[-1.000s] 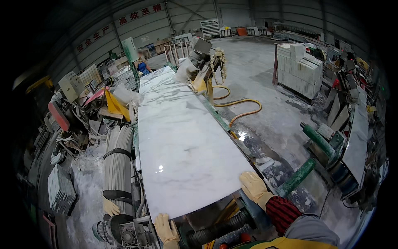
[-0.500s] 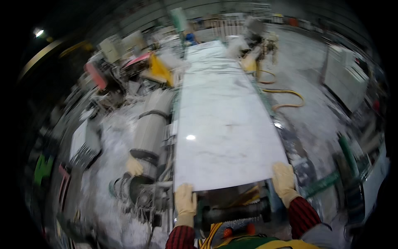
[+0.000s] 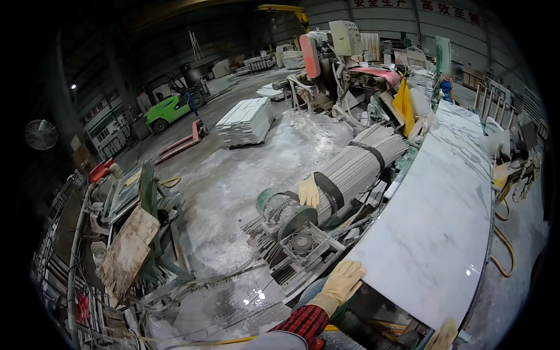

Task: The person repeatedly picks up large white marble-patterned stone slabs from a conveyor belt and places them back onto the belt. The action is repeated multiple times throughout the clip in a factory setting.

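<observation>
A white slab with grey veins [image 3: 431,221] is shown lengthwise at the right of the view, its near edge framed by two gloved hands. The near left corner is touched by the left hand [image 3: 341,283], whose grip is spread flat, with the fingers extended. The right hand [image 3: 443,336], partly cut off by the lower border, is placed at the near right corner; whether anything is pinched by its grip cannot be told. The slab's left long edge is closely flanked by a motor [image 3: 291,221] and a strapped grey bundle [image 3: 361,160], on which an unworn glove [image 3: 308,191] is laid. Beyond the right long edge, the ground is crossed by a yellow hose [image 3: 513,254]. The widest room is offered by the wet floor [image 3: 221,192] left of the motor, bounded by leaning boards [image 3: 131,251] and a tile stack [image 3: 245,119]. Large red lettering [image 3: 429,7] is carried by the far wall [image 3: 385,23].
</observation>
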The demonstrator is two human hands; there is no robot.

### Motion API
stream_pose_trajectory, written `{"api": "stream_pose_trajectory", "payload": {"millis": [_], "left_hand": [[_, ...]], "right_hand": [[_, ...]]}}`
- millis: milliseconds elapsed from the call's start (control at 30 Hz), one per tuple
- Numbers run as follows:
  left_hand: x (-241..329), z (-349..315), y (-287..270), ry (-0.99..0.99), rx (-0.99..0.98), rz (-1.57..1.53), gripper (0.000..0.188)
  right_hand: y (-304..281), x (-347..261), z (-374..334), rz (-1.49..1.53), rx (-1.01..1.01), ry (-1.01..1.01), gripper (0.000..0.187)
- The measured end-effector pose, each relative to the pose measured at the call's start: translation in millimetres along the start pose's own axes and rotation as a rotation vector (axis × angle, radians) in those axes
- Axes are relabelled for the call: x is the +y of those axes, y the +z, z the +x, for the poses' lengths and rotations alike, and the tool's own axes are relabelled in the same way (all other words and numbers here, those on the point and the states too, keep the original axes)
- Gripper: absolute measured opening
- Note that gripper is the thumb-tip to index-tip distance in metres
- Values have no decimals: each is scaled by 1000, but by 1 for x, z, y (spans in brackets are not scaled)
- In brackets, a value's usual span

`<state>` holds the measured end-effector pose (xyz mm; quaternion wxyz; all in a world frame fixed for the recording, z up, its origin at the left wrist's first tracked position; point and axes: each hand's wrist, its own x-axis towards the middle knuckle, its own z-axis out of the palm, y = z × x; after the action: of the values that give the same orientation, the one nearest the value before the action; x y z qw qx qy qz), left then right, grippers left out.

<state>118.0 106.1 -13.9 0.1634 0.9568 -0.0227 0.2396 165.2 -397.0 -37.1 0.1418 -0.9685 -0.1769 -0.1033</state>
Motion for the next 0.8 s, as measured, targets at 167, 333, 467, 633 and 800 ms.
{"api": "stream_pose_trajectory", "payload": {"millis": [167,333,467,633,800], "left_hand": [[6,0,-3,-62,-8,95,53],[8,3,2,-46,-15,109,53],[6,2,-8,-52,-20,78,53],[5,0,-4,-42,2,83,54],[4,-5,-7,-38,4,80,52]], "right_hand": [[21,18,-10,36,89,2,55],[9,9,-21,-59,120,-8,54],[10,6,-14,-76,70,26,54],[5,0,-17,-70,62,32,56],[31,13,-14,-208,3,190,51]]}}
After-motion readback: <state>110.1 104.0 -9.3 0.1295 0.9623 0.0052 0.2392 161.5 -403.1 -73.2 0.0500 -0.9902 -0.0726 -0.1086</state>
